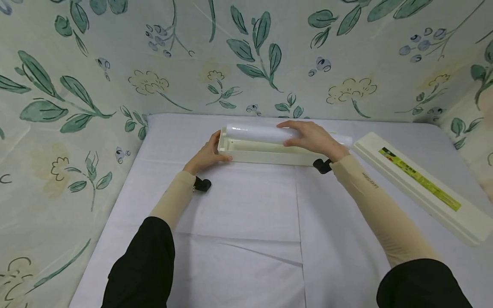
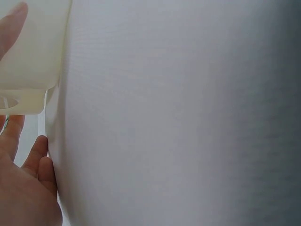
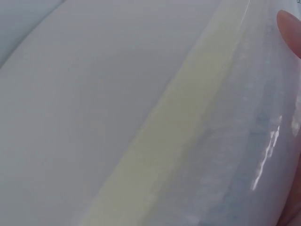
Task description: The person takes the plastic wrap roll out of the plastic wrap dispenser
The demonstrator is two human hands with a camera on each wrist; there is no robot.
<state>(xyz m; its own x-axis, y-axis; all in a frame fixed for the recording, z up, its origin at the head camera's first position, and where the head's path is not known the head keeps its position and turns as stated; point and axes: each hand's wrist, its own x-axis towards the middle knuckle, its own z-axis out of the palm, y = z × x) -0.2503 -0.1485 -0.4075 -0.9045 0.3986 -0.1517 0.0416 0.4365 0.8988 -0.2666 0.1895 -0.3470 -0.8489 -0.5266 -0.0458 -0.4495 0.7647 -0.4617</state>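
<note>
A long cream plastic box [image 1: 265, 158] without a cover lies crosswise near the back of the table. My left hand [image 1: 206, 155] grips its left end, thumb at the front and fingers around the end; the left wrist view shows the box [image 2: 35, 56] close up. A shiny roll of clear plastic film [image 1: 250, 132] lies along the box's back side, its right end reaching past my right hand. My right hand [image 1: 313, 139] holds the roll from above, fingers behind and thumb in front. In the right wrist view the film roll [image 3: 249, 165] runs beside the box's cream edge [image 3: 160, 127].
A long cream lid [image 1: 404, 188] with a yellow-green label [image 1: 420, 179] lies slantwise at the right. A creased white cloth [image 1: 239, 205] covers the table. Behind and to the left hangs a leaf-patterned curtain [image 1: 200, 51].
</note>
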